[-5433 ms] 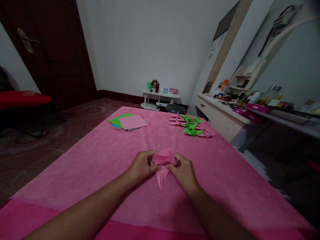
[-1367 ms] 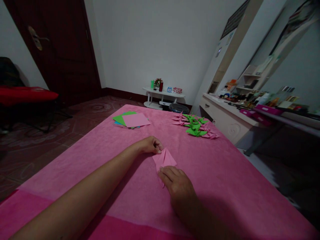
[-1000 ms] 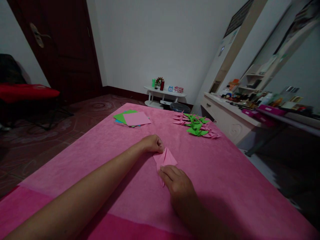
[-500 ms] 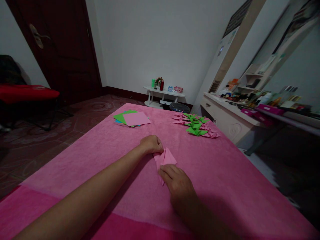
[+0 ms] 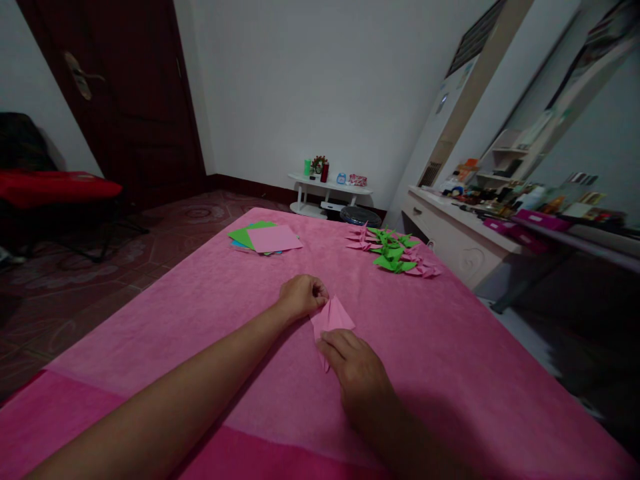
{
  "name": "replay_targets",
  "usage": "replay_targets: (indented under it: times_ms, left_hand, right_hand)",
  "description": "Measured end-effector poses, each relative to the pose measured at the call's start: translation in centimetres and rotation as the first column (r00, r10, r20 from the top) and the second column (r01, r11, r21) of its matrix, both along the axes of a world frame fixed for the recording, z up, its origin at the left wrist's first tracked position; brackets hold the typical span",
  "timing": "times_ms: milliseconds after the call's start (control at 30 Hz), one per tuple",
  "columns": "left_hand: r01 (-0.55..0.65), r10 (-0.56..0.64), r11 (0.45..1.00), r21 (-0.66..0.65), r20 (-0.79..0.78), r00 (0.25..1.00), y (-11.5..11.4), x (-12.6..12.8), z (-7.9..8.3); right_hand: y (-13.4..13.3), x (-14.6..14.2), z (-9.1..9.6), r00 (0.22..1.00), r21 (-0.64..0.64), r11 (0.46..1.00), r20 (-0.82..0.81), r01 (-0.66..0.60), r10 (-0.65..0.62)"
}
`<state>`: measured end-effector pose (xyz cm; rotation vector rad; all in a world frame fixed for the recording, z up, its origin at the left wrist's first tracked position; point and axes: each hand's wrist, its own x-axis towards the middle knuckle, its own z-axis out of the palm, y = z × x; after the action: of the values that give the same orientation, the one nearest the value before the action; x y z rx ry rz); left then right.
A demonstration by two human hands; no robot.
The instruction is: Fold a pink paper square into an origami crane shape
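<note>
Folded, pointed pink paper piece (image 5: 337, 316) on pink plush cloth (image 5: 200, 320); pinched at far-left edge in left hand (image 5: 300, 295), covered by close-set fingers of right hand (image 5: 357, 365) (pinch unclear), apparently against slipping

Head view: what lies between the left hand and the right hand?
The folded pink paper lies between the left hand and the right hand, over the pink cloth, as the head view shows.

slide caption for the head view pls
Left hand and right hand on folded pink paper, loose sheets and paper cranes beyond.
</note>
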<state>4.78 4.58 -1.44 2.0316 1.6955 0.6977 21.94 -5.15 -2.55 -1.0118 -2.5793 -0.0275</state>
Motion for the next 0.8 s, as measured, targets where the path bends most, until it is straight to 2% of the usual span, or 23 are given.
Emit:
replay_targets:
  times_ms: [267, 433, 633, 800]
  left_hand:
    - [-0.033, 0.031, 0.999, -0.034, -0.048, 0.998, 1.0, 0.2, 0.7]
    - [-0.066, 0.066, 0.997, -0.026, 0.001, 0.998, 1.3, 0.4, 0.4]
    - [0.066, -0.058, 0.997, -0.040, 0.164, 0.985, 1.6, -0.2, -0.9]
    - [0.241, -0.196, 0.961, -0.138, 0.283, 0.939, 1.9, -1.2, -0.5]
  right_hand:
    - [-0.1, 0.0, 0.0, 1.000, 0.014, 1.000, -0.011, -0.010, 0.010]
    - [-0.1, 0.0, -0.3, 1.000, 0.020, 1.000, -0.021, 0.005, -0.004]
    - [-0.1, -0.1, 0.0, 1.000, -0.026, 0.999, 0.001, 0.018, -0.018]
    - [-0.1, -0.1, 0.1, 0.999, -0.017, 0.999, 0.014, 0.034, -0.034]
